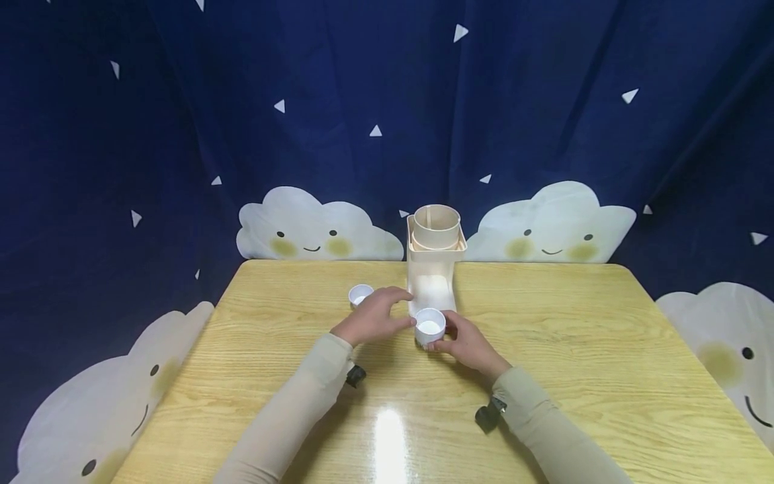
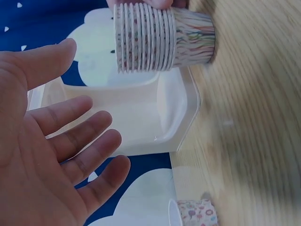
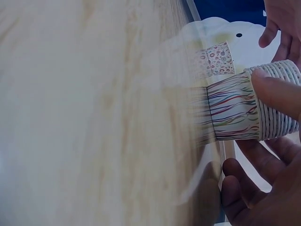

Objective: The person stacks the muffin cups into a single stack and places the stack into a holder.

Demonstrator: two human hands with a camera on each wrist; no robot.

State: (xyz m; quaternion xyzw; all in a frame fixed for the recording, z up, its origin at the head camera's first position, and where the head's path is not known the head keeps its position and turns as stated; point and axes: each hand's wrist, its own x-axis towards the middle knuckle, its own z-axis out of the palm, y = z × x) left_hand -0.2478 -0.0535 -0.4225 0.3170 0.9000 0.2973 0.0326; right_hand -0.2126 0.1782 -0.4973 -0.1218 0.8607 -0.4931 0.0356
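A nested stack of paper cups [image 1: 430,326] stands upright on the table in front of a cream-coloured holder. Its lowest cup [image 3: 233,110] has coloured wavy lines, and many rims show above it. My right hand [image 1: 470,346] grips the stack from the right, the thumb on the rims in the right wrist view. To the left, my left hand [image 1: 377,317] is spread with fingers extended and holds nothing; its palm [image 2: 33,165] faces the stack. Behind that hand stands another paper cup [image 1: 360,294], with a small coloured pattern [image 2: 197,213], partly hidden.
The cream holder [image 1: 422,269] stands at the table's back edge, a round tube [image 1: 437,235] on its top and an open front below. Around it lies the wooden table [image 1: 544,323]. A dark blue curtain [image 1: 387,81] with clouds hangs behind.
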